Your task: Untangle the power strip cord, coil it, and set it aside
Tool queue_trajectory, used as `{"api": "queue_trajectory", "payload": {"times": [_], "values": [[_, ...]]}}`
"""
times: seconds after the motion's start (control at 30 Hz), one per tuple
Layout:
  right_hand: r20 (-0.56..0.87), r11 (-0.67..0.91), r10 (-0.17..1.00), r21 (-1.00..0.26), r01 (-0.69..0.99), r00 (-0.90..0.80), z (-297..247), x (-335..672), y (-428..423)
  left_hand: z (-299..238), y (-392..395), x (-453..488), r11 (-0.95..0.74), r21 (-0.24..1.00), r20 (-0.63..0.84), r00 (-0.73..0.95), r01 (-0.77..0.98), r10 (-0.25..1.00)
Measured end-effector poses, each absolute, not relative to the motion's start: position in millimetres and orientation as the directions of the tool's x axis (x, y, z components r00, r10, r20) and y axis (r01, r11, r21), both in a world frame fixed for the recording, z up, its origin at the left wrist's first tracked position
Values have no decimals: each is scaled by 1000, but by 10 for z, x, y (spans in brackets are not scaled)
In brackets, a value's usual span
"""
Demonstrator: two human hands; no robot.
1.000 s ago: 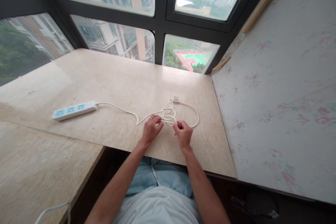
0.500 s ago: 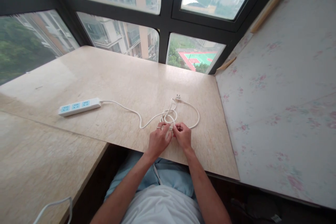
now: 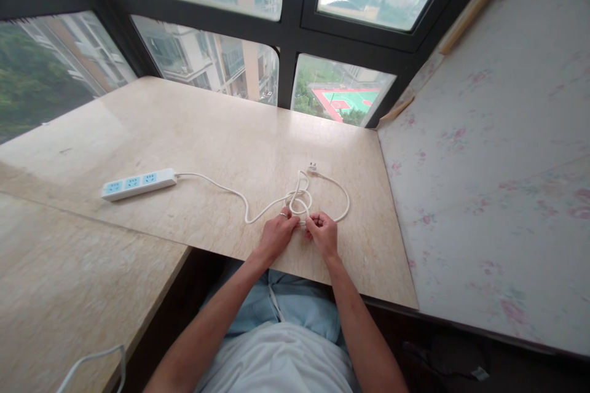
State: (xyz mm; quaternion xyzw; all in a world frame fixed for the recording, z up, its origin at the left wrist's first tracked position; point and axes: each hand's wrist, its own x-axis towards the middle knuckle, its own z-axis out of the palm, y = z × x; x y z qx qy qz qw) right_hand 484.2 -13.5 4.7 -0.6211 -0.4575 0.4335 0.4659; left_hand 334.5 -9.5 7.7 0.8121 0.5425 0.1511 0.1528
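Note:
A white power cord (image 3: 224,188) runs from the power strip (image 3: 139,184) at the left to a tangle of loops in front of me. My left hand (image 3: 279,230), with a ring on one finger, is closed on the cord at the lower left of the loops. Just to its right, my right hand (image 3: 321,231) pinches another stretch of the same cord between thumb and fingers. Beyond the loops lies the plug (image 3: 312,168), its prongs pointing away from me. The cord's far end curves from the plug round toward my right hand.
The pale marble windowsill (image 3: 203,116) meets dark-framed windows at the back and a floral-papered wall (image 3: 483,184) at the right. Another stone ledge (image 3: 69,270) adjoins at the left, with a separate white cable (image 3: 94,356) at its near edge.
My left hand has closed its fingers onto the cord, where before they were looser. My right hand keeps its pinch, shifted very slightly. The strip and plug stay in place.

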Motion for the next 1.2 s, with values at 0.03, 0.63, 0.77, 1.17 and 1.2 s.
{"api": "queue_trajectory", "payload": {"times": [0.03, 0.63, 0.77, 1.17, 1.2], "values": [[-109, -148, 971, -973, 176, 211, 55, 4841, -139, 79, -81, 3342, -365, 428, 78, 369, 826, 926], [81, -46, 963, -890, 453, 257, -44, 5018, -101, 57, -215, 3127, 35, 991, 5, -291, 130, 957], [44, -56, 975, -898, 437, 216, -29, 5025, -109, 213, -344, 3264, -115, 943, 182, -193, 312, 964], [-45, -125, 970, -936, 330, 241, 17, 5083, -81, 457, -219, 3522, -296, 318, -65, 332, 901, 941], [-56, -139, 966, -936, 324, 252, 15, 5085, -72, 465, -234, 3489, -300, 316, -65, 336, 900, 940]]}}
